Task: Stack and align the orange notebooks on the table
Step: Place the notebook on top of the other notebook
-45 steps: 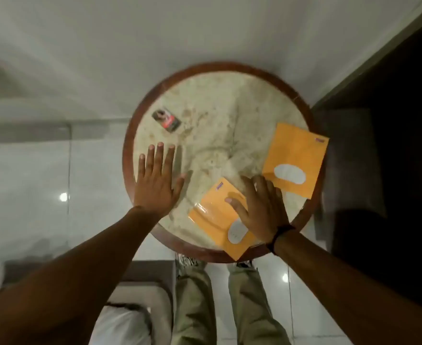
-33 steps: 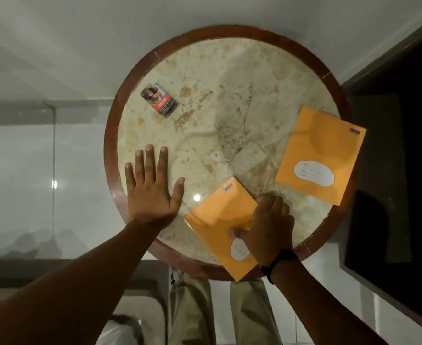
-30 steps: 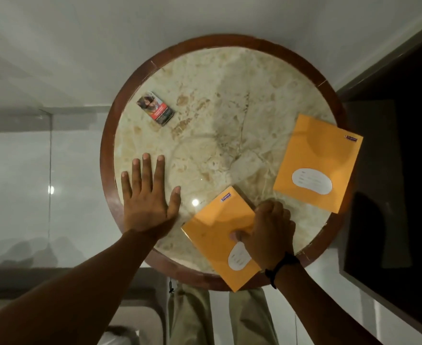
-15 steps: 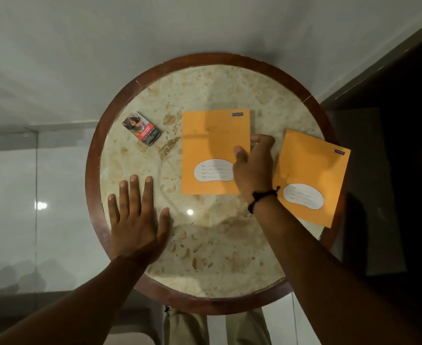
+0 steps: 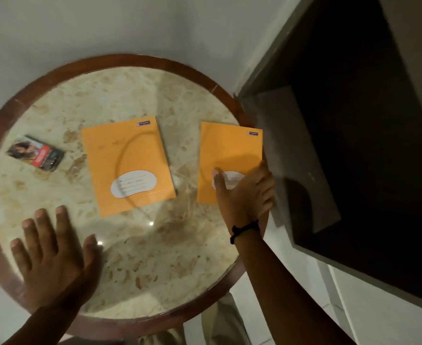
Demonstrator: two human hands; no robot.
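Two orange notebooks lie flat on the round marble table [image 5: 120,247], side by side with a gap between them. The left notebook [image 5: 126,160] rests near the table's middle, its white label facing up, and nothing touches it. The right notebook [image 5: 229,155] sits at the table's right edge. My right hand [image 5: 247,195] grips its lower right corner, thumb on top over the white label and fingers wrapped around the right edge. My left hand [image 5: 53,257] lies flat on the table's near left part, fingers spread, holding nothing.
A small printed packet [image 5: 35,153] lies at the table's left side. The table has a dark wooden rim [image 5: 130,59]. A dark cabinet or counter [image 5: 354,145] stands close against the right of the table. My legs show below the near rim.
My right hand let go of the first notebook in the table's middle and moved right onto the second notebook's lower corner. My left hand stayed flat on the table.
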